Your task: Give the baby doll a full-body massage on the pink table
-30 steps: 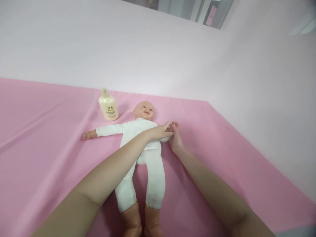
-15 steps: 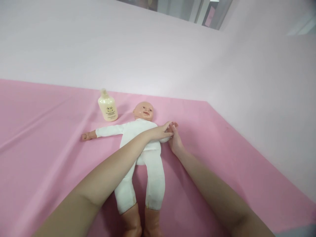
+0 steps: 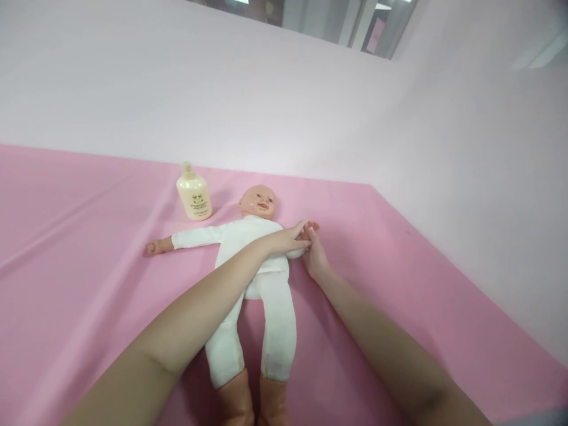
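A baby doll (image 3: 275,296) with a white cloth body lies on its back, its head toward the wall. My left hand (image 3: 289,239) reaches across the doll's chest and grips the doll's arm, on the right side of the view, near its wrist. From the right, my right hand (image 3: 314,255) is closed around the same doll's hand, the thumb on its palm side. The doll's small fingers show just above my fingertips. Its other arm (image 3: 195,236) stretches out to the left. My left forearm hides part of the doll's belly and hip.
A pale yellow pump bottle (image 3: 195,198) stands upright left of the doll's head. Pink cloth (image 3: 89,248) with some creases covers the table. Behind it rises a white wall (image 3: 275,106) with a window (image 3: 310,23) at the top.
Both hands stay on the doll's hand with hardly any shift. The whole view has moved slightly, so things sit a little lower.
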`<state>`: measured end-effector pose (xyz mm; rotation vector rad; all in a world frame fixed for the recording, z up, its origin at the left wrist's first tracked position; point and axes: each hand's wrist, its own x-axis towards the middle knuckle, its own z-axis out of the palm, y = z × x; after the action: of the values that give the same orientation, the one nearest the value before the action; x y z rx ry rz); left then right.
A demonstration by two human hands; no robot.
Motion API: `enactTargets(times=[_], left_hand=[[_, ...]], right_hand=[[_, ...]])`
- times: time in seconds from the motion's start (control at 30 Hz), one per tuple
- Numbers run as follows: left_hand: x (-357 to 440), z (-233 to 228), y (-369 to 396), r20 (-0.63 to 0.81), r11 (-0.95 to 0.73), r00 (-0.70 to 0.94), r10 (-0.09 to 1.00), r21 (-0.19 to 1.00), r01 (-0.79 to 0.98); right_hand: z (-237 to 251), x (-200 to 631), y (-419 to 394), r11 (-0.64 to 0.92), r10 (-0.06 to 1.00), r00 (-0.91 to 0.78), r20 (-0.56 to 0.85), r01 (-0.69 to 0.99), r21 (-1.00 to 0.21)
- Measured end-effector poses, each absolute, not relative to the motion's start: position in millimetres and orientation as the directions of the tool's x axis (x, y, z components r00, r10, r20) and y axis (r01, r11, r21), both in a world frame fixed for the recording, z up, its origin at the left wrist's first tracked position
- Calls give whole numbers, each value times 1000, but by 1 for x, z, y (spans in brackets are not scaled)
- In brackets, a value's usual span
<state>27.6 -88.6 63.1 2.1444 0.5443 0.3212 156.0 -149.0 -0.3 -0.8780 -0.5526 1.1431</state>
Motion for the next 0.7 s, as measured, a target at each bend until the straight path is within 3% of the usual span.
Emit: enactTargets(times=[0.27, 0.7], left_hand=[[26, 70, -92, -100, -538, 843, 529, 729, 424], [28, 64, -88, -88, -560, 844, 529, 712, 425]], right_hand=[[0, 157, -153, 137, 947, 319, -43, -520, -843], [1, 157, -154, 146, 944, 328, -37, -516, -844]])
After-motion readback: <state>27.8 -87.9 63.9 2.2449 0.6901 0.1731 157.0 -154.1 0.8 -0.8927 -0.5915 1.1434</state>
